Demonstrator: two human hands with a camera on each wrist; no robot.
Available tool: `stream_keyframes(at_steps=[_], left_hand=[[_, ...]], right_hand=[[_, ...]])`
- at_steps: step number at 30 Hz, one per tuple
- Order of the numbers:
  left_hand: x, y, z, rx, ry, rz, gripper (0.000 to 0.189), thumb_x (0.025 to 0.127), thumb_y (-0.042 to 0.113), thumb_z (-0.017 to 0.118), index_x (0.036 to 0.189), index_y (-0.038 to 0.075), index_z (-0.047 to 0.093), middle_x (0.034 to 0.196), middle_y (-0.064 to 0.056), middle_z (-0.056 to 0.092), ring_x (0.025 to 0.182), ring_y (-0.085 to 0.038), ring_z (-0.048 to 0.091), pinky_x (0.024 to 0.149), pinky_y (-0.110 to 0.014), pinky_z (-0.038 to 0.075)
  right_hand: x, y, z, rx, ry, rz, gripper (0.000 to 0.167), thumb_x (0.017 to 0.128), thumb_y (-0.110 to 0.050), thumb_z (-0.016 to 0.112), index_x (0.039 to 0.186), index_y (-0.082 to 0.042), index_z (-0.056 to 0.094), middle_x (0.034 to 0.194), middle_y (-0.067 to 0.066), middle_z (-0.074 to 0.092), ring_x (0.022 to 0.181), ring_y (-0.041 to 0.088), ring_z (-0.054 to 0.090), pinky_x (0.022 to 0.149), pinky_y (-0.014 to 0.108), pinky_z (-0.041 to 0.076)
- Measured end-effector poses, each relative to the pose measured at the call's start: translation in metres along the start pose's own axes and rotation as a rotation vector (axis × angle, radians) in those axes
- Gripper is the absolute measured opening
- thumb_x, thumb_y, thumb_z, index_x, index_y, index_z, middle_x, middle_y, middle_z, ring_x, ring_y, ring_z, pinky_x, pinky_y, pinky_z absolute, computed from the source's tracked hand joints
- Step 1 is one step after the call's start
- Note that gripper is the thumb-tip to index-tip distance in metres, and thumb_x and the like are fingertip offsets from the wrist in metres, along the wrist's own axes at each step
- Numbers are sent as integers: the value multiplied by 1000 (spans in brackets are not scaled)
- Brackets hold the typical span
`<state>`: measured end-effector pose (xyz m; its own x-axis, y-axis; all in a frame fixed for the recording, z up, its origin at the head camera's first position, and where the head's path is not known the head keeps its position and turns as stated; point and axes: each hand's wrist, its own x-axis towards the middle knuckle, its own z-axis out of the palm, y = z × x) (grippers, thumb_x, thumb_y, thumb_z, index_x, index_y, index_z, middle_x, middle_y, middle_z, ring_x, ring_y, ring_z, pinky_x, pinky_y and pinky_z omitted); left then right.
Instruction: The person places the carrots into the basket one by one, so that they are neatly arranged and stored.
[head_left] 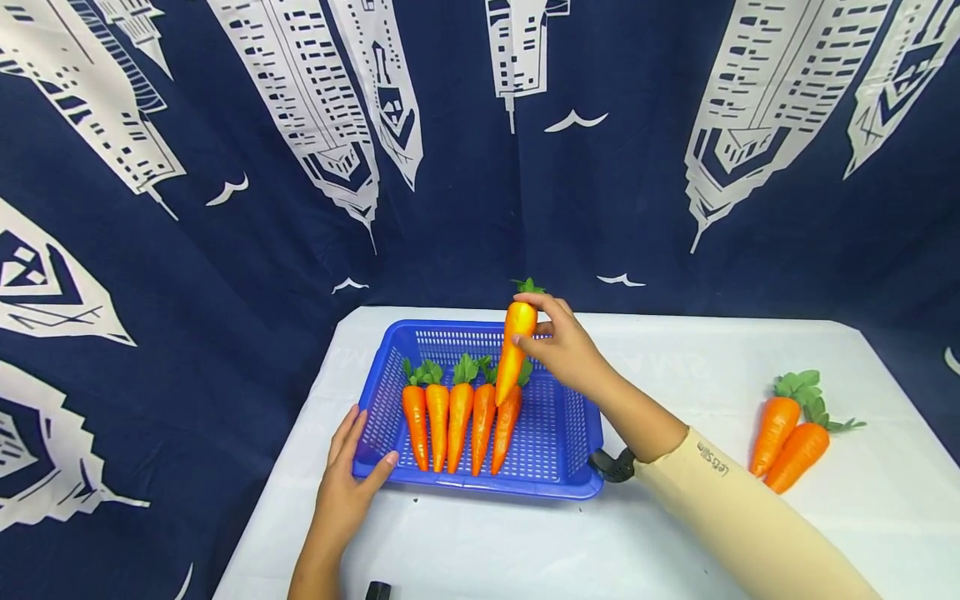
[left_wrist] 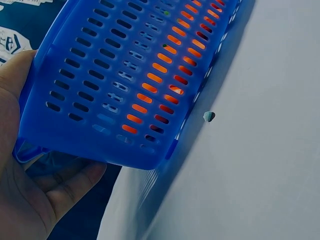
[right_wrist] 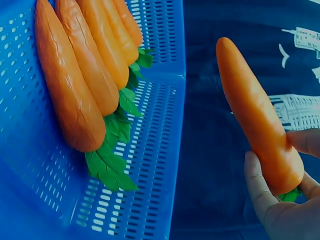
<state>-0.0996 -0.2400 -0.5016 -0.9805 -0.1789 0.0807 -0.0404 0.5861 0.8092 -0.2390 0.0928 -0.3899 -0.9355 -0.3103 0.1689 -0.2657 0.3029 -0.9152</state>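
Observation:
My right hand [head_left: 568, 350] holds an orange carrot [head_left: 517, 337] near its leafy top, thumb and fingers on either side. Its tip points down over the blue plastic basket [head_left: 487, 486]. In the right wrist view the held carrot [right_wrist: 252, 110] shows whole, its leaves mostly hidden by the hand [right_wrist: 295, 210]. Inside the basket several carrots [head_left: 460, 408] lie side by side, leaves toward the back. My left hand [head_left: 341, 483] grips the basket's near left corner, thumb at the front rim and fingers along the left side. Slots in the basket wall [left_wrist: 95, 75] show orange behind.
Two more carrots [head_left: 787, 450] lie together on the white table [head_left: 675, 533] at the right. A dark object [head_left: 378, 591] shows at the bottom edge. Behind the table hangs a navy cloth [head_left: 465, 233] printed with white buildings.

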Motion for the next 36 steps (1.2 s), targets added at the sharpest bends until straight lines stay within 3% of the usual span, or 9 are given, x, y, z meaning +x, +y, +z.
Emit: stream_keyframes(at_steps=[14,21,27,36], left_hand=[[0,1,0,-6,7,10,80,91,36,75,159,28,33,169,8,18,157,-30,19,121,-68,19],[0,-1,0,1,7,14,81,91,38,75,159,27,33,169,5,18,157,-31,19,121,-68,20],[1,-2,1,-11,6,6,80,91,36,75,159,28,33,169,10,17,157,-30,19,121,-68,19],[1,-2,1,-16,4,-1,81,90,43,75,159,30,33,169,12,17,157,-29,19,121,-68,19]], right_hand=[[19,3,36,-56,-70,20,53,95,-8,67,144,-14,47,139,19,42,111,37,63,82,38,63],[27,8,46,-67,-119,84,50,95,-8,67,141,-16,47,139,19,43,111,36,62,84,39,63],[34,15,58,-128,-171,136,48,95,-7,68,137,-16,48,135,19,45,105,33,63,82,35,61],[39,29,73,-228,-187,170,47,94,-10,69,136,-20,48,137,19,47,109,36,62,93,48,57]])
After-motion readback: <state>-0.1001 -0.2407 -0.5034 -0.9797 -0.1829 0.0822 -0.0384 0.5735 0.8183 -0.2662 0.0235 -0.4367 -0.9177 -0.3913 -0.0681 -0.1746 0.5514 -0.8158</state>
